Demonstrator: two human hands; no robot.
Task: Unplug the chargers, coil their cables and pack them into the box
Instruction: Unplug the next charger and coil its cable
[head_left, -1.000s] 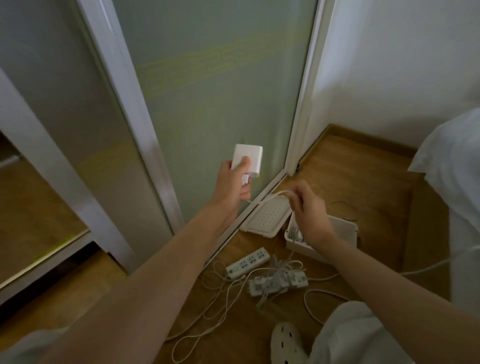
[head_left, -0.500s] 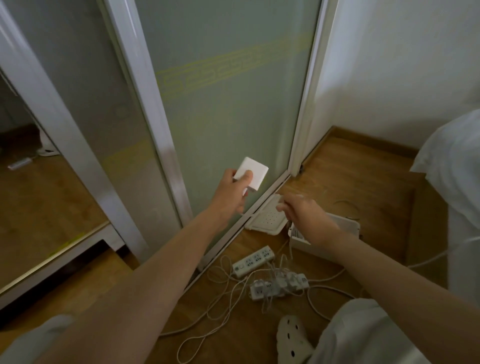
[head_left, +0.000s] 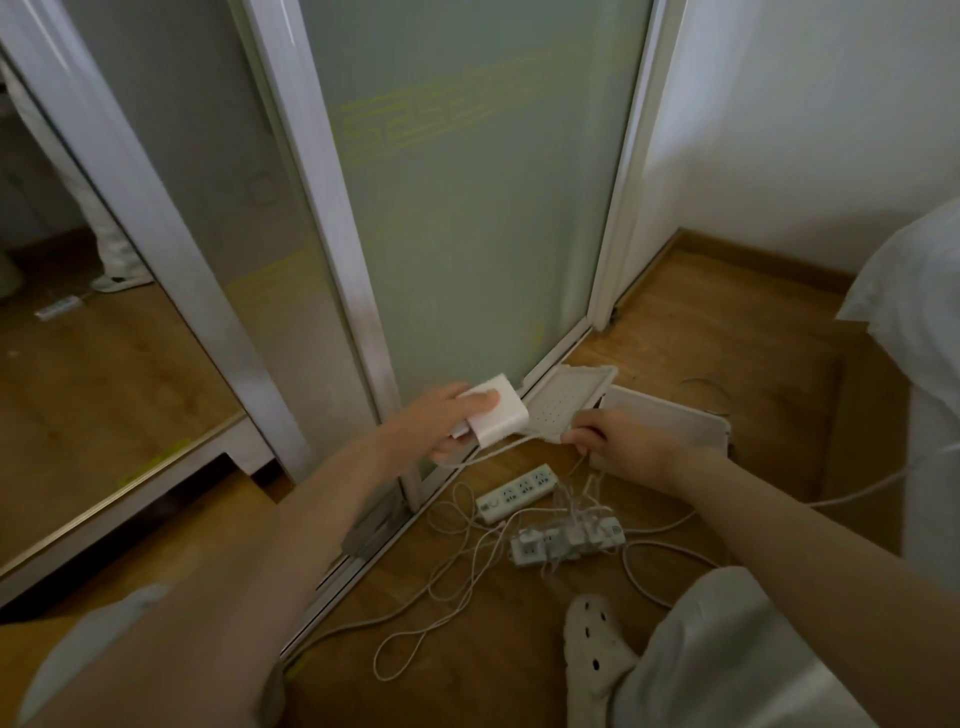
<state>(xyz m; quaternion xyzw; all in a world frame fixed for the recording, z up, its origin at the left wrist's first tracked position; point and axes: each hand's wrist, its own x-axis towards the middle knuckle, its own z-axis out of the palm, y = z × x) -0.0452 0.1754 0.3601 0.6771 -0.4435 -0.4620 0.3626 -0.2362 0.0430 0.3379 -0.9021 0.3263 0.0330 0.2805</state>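
**While a charger is held above the floor: hands, cable and box**

With fingers and thumb clamped on it, the left hand (head_left: 441, 423) holds a white charger (head_left: 496, 410) in front of the glass door (head_left: 467, 208). Its cable (head_left: 511, 446) runs across to the right hand (head_left: 631, 449), whose fingers are curled closed, pinching it. Directly behind the right hand stands the white box (head_left: 675, 415); its contents are hidden by the hand. A perforated lid (head_left: 566, 397) leans against the door track beside it. Nearer the person, two power strips (head_left: 514, 493) (head_left: 566, 540) lie on the wooden floor (head_left: 727, 332) among loose tangled cables (head_left: 452, 571). A white shoe (head_left: 595, 649) sits at lower right.
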